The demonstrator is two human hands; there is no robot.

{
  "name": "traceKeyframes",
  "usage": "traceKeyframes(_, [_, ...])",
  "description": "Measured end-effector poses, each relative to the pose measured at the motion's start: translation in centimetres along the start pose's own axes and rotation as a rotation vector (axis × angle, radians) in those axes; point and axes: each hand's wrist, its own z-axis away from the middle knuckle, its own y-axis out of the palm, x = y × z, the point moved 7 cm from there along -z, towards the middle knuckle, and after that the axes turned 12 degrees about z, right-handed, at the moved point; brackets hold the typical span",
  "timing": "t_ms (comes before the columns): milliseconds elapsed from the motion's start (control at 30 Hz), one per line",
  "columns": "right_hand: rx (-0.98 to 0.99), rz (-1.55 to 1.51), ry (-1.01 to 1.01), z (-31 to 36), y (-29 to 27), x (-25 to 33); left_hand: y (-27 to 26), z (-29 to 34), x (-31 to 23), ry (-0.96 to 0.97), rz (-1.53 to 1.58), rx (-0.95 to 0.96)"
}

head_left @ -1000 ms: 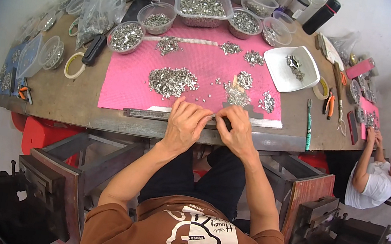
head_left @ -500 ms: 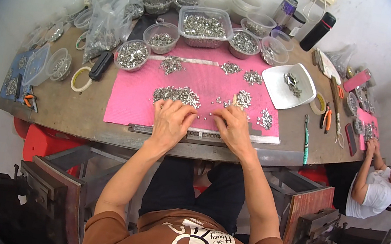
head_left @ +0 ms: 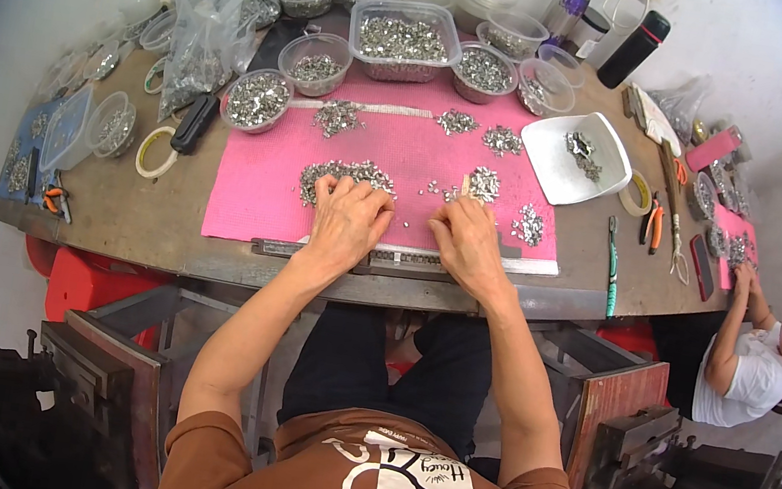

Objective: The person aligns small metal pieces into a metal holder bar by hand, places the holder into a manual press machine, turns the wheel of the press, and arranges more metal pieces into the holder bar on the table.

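Note:
My left hand (head_left: 350, 221) is curled at the near edge of a large pile of small silver metal pieces (head_left: 371, 173) on a pink mat (head_left: 258, 184). Its thumb and fingertips are drawn together; anything between them is too small to make out. To its right, my right hand (head_left: 468, 244) has thumb and forefinger pinched, just short of a smaller pile of metal pieces (head_left: 485, 184). What that pinch holds is hidden. A few loose pieces lie between the hands. Below them, a narrow dark metal bar (head_left: 399, 260) with a light middle stretch runs along the table's front edge.
Tubs of metal pieces (head_left: 400, 66) line the back. A white tray (head_left: 548, 172) stands right of the mat, near a green toothbrush (head_left: 612, 268) and orange-handled pliers (head_left: 654, 226). Tape (head_left: 156, 154) lies at left. At far right a person (head_left: 748, 359) works.
My right hand has shifted a little to the right, widening the gap between my hands. My left hand stays at the large pile. The whole view has moved slightly.

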Motion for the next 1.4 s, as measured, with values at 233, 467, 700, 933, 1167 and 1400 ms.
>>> traceKeyframes(233, [0.031, -0.138, -0.046, 3.3, -1.7, 1.3, 0.0, -0.2, -0.5, 0.022, -0.008, 0.035])
traceKeyframes(467, [-0.012, -0.113, -0.063, 3.9, -1.6, 1.5, 0.2, 0.0, -0.1, 0.005, 0.01, 0.042])
traceKeyframes(700, [-0.032, -0.155, -0.097, 3.4, -1.6, 1.0, 0.1, -0.2, 0.0, -0.016, 0.015, 0.056])
traceKeyframes(933, [-0.1, 0.058, -0.001, -2.7, 1.2, -2.8, 0.2, -0.5, -0.5, 0.001, -0.024, 0.07])
traceKeyframes(1167, [-0.046, 0.196, -0.023, -3.2, 2.3, -3.0, 0.5, 0.9, -5.2, 0.092, 0.212, 0.032])
traceKeyframes(1400, [-0.028, -0.134, 0.034, 0.1, -1.7, -1.6, 2.4, 1.7, -6.5, 0.142, 0.236, 0.022])
